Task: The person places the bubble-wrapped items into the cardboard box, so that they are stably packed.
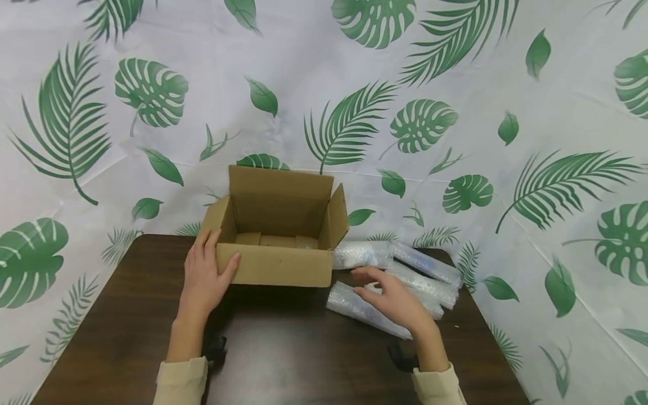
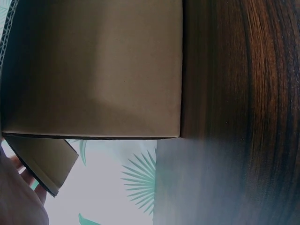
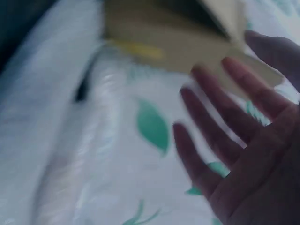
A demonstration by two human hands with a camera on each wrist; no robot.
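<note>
A cardboard box (image 1: 275, 267) with raised flaps stands on the table, its top uncovered. My left hand (image 1: 205, 275) holds its front left corner, thumb at the front panel and fingers against the left side flap (image 2: 49, 161). To the right of the box my right hand (image 1: 392, 298) hovers over several bubble-wrapped rolls (image 1: 361, 309), fingers spread and nothing in them. In the right wrist view the right hand's fingers (image 3: 206, 140) are parted, with blurred bubble wrap (image 3: 70, 154) beside them. Some clear wrap shows at the right of the box's floor.
The dark wooden table (image 1: 283, 349) has its back edge against a white leaf-print cloth (image 1: 202, 73). One more wrapped roll (image 1: 361, 254) lies close against the box's right side.
</note>
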